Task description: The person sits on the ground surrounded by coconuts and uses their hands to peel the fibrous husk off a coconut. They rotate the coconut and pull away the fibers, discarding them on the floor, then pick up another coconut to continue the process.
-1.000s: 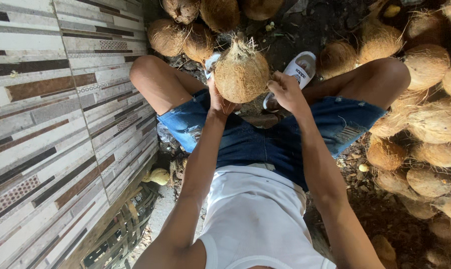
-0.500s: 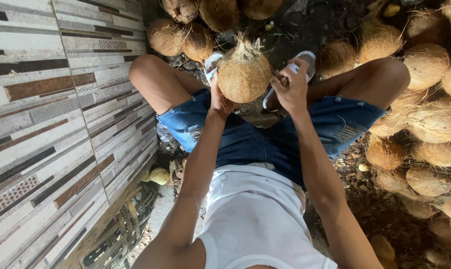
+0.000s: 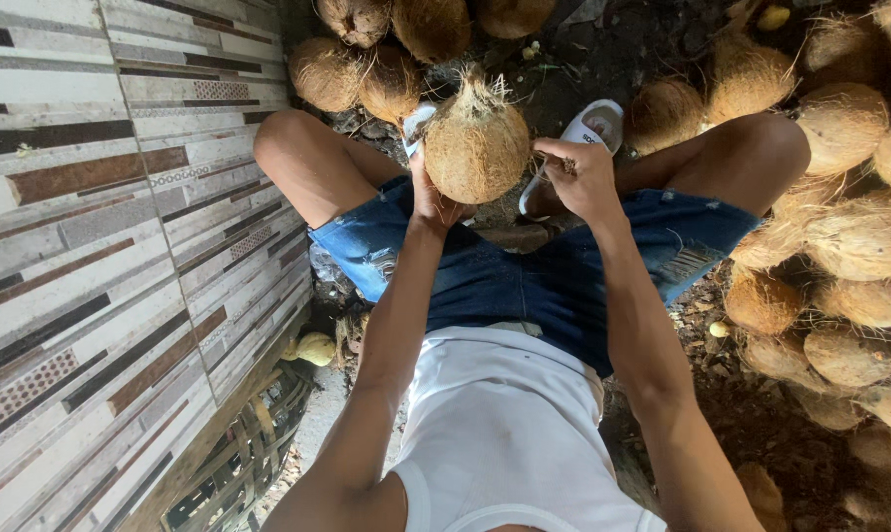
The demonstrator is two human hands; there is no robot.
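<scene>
Head view looks down at a round brown coconut (image 3: 477,143), rough and hairy, with a tuft of dry fibres on top. It sits up between the knees. Left hand (image 3: 433,202) cups it from below, closed on its side. Right hand (image 3: 581,179) pinches the fibres at its right edge. More hairy coconuts (image 3: 839,236) lie piled on the dark dirt ground (image 3: 751,414). A white sandal (image 3: 588,128) shows behind. A striped tile wall (image 3: 100,246) stands on the left.

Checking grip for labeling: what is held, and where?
The left hand supports a husked coconut from its lower left side; the right hand pinches its right edge.
</scene>
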